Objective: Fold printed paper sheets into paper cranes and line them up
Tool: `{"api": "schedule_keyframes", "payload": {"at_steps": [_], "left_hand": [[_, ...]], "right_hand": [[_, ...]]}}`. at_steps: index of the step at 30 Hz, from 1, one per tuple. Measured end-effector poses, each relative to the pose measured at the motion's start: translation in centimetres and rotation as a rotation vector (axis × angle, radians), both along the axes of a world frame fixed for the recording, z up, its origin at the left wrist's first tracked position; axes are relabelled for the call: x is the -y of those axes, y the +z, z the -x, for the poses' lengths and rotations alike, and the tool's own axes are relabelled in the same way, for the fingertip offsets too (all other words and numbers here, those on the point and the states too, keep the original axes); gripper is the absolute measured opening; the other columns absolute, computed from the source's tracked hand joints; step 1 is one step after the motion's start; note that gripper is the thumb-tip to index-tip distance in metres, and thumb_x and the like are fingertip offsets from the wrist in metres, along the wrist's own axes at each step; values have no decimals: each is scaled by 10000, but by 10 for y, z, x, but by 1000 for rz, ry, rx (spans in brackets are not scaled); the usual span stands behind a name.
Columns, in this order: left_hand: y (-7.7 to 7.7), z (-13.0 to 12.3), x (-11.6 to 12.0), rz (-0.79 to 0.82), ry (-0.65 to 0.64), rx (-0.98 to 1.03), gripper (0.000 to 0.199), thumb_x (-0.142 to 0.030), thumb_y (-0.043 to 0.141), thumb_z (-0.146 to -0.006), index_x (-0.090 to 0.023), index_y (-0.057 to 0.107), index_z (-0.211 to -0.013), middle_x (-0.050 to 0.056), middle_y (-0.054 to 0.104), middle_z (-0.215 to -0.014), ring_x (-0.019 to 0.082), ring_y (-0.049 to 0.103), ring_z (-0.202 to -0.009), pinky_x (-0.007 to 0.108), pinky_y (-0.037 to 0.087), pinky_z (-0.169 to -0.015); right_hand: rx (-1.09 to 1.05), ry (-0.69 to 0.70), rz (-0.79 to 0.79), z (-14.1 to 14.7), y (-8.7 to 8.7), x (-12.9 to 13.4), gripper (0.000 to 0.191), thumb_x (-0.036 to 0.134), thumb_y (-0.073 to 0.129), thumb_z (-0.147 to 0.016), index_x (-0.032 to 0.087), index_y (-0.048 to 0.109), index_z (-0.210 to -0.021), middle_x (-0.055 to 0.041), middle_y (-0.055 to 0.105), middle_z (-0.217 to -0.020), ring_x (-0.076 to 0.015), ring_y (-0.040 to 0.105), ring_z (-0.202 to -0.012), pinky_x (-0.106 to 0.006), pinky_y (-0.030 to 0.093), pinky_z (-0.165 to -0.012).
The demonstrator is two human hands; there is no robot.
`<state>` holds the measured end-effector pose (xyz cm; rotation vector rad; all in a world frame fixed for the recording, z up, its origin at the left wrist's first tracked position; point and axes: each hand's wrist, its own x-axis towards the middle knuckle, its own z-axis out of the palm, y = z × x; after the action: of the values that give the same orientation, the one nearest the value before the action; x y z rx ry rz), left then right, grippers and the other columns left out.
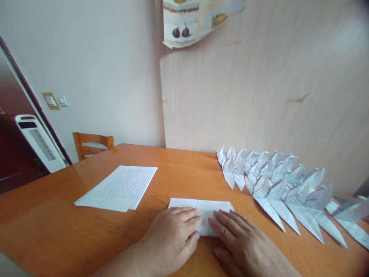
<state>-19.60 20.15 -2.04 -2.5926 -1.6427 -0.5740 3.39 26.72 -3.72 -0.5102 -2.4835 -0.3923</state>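
Observation:
A folded sheet of white paper (208, 211) lies on the wooden table in front of me. My left hand (175, 234) rests flat over its left part, fingers stretched out and close together. On its right part lies my right hand (242, 238), palm down with the fingers extended. The thumbs are near the paper's front edge, and both palms hide its lower corners. To the left is a stack of printed sheets (121, 188). Several folded paper shapes with pointed tips (276, 173) stand in rows on the right.
The orange-brown table (57, 215) reaches back to a wood-grain panel (219, 100). A wooden chair (93, 144) stands behind its far left corner. A white tower appliance (40, 140) is by the door at left. A sheet with painted fruit (198, 21) hangs above.

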Motion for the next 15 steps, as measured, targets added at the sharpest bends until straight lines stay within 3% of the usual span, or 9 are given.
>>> {"api": "schedule_keyframes", "payload": {"at_steps": [15], "left_hand": [[0,1,-2,42,5,35,330,-260,527,-940,-228,677,-1232,70,659,-1327,250,618,-1228,437,508,-1059]], "right_hand": [[74,-5,48,-3,-4,-5,379,340,705,-824,162,729,-1157,-122,744,-1158,-305,740,-988,-414,645,-824]]}}
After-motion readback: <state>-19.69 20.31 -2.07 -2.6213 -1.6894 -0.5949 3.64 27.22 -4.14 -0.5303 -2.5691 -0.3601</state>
